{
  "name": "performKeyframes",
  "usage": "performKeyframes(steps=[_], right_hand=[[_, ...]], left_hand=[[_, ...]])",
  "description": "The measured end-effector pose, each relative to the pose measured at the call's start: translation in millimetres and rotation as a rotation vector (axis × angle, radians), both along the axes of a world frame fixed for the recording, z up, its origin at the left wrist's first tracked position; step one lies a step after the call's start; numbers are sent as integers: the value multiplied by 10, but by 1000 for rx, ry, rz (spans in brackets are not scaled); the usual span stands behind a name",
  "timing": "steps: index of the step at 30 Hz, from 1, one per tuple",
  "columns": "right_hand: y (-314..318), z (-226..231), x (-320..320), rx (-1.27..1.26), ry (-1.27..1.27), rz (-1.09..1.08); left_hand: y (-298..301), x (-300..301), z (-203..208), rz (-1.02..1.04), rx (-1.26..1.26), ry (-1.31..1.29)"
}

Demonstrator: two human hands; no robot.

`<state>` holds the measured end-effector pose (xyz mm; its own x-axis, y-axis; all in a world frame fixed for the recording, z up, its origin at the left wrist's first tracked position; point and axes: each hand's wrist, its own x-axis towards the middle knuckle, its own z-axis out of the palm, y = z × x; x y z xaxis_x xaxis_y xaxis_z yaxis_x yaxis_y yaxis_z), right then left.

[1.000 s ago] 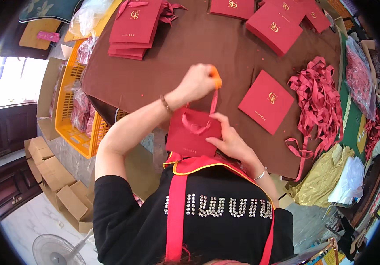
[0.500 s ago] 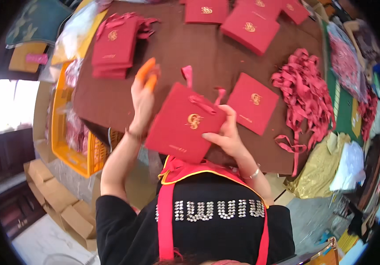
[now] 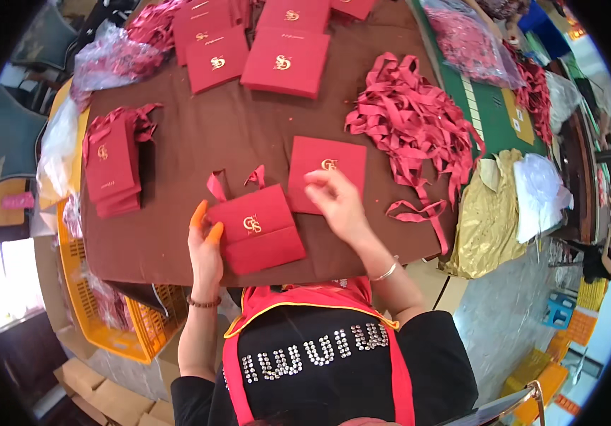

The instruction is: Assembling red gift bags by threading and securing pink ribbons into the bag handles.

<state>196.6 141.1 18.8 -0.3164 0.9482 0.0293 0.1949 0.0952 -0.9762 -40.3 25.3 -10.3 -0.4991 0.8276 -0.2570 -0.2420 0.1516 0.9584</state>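
Observation:
A flat red paper gift bag point(image 3: 261, 238) with a gold emblem lies tilted near the table's front edge, two ribbon handles at its far side. My left hand point(image 3: 204, 257) grips its left edge; orange covers sit on the thumb and one finger. My right hand point(image 3: 341, 209) hovers over the lower right part of a second flat red bag point(image 3: 305, 160), partly hiding its emblem. Its fingers are half bent and slightly apart, with nothing visible in them. Farther right lies a tangled heap of red ribbons point(image 3: 412, 117), one loop trailing toward the front edge.
A stack of red bags with ribbons point(image 3: 111, 167) stands at the left of the brown-covered table point(image 3: 156, 248). More red bag stacks point(image 3: 284, 64) lie at the back. An orange crate point(image 3: 135, 334) is below left. Gold wrapping point(image 3: 490, 220) and a green surface point(image 3: 490, 106) border the right.
My right hand has let go of the ribboned bag and moved over the second bag. My left hand has come to grip the first bag, now lower and nearer the table. The view has shifted.

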Motion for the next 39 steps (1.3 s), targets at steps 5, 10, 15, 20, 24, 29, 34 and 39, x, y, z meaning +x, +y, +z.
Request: performKeyframes(steps=[5, 10, 15, 20, 24, 29, 34, 39], right_hand=[[648, -192, 674, 465, -491, -296], [1034, -297, 715, 537, -732, -349], [1010, -139, 673, 819, -817, -321], [-18, 463, -46, 448, -303, 84], [-585, 297, -516, 26, -58, 419], [-793, 183, -727, -646, 230, 546], [-886, 126, -878, -782, 327, 674], [-423, 33, -993, 395, -189, 543]], left_hand=[[-124, 24, 99, -86, -116, 276], [-71, 106, 266, -71, -100, 888], [-132, 119, 425, -22, -29, 659], [-90, 299, 644, -210, 113, 701], [-179, 483, 616, -285, 99, 535], [-470, 381, 623, -81, 34, -270], [-657, 287, 503, 2, 85, -327], [-580, -97, 544, 306, 373, -280]])
